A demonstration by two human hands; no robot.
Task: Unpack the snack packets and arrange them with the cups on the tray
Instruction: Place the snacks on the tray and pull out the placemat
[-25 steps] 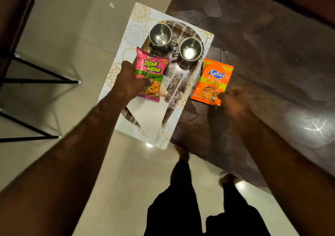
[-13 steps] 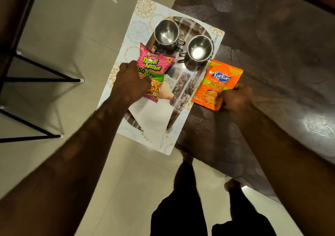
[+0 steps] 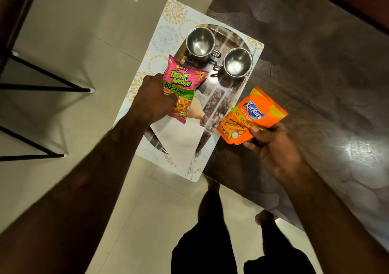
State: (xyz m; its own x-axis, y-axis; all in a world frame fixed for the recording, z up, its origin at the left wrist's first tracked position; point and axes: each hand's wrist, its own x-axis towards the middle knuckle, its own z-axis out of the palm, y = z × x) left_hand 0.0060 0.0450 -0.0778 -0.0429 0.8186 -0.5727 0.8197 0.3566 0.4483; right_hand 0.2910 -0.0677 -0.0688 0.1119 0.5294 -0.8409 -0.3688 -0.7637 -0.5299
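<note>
A patterned white tray (image 3: 168, 27) lies half on the dark table, half over the floor. Two steel cups stand on its far end, one (image 3: 200, 43) to the left and one (image 3: 237, 64) to the right. My left hand (image 3: 152, 100) grips a pink Tedhe Medhe snack packet (image 3: 182, 84) over the tray's middle, just below the left cup. My right hand (image 3: 273, 147) holds an orange Kurkure snack packet (image 3: 246, 119) by its lower edge, lifted above the table at the tray's right rim.
The dark glossy table (image 3: 315, 74) fills the right side, with its edge running down past my feet. Black metal stand legs (image 3: 46, 87) cross the tiled floor at the left. My legs (image 3: 210, 221) stand below the tray.
My right hand has closed on the orange packet and lifted it off the table, tilting it. My left hand keeps the pink packet in place over the tray.
</note>
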